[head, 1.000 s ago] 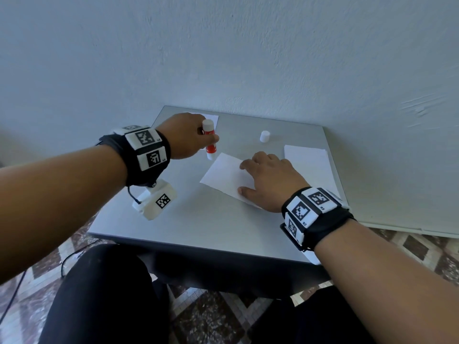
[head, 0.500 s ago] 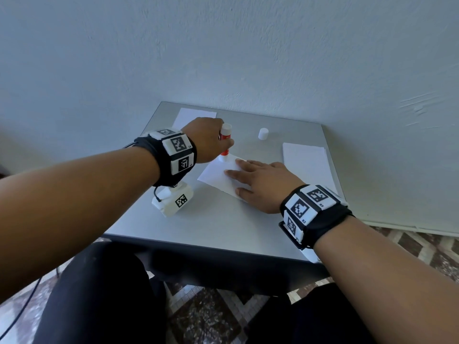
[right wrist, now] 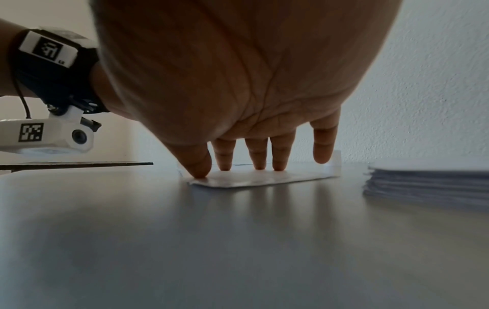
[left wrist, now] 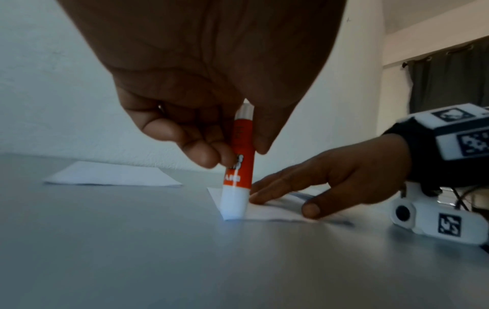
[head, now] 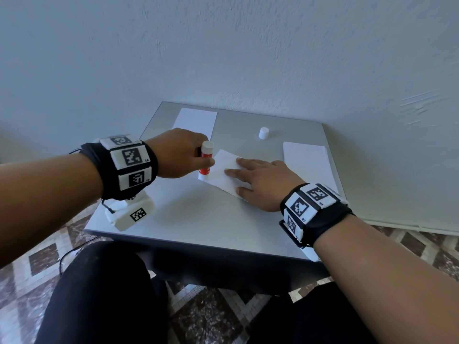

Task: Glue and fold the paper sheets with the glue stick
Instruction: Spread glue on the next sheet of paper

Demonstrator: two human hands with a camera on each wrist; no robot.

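Note:
A red-and-white glue stick (head: 206,161) stands upright, uncapped end down, on the near-left corner of a white paper sheet (head: 219,171). My left hand (head: 192,157) pinches the glue stick (left wrist: 238,167) between thumb and fingers. The stick's white tip touches the sheet (left wrist: 267,212) at its corner. My right hand (head: 260,181) lies flat on the same sheet, fingers straight and spread, pressing it onto the grey table (head: 198,219). In the right wrist view the fingertips (right wrist: 259,166) rest on the sheet (right wrist: 251,180).
The white cap (head: 263,133) stands at the back of the table. A stack of paper sheets (head: 308,162) lies at the right edge, also the stack (right wrist: 423,181). One single sheet (head: 196,120) lies at the back left. A wall stands directly behind the table.
My left hand carried the glue stick from the back left, first over the sheet's far corner, then down onto its near-left corner. My right hand's fingers straightened and spread on the sheet.

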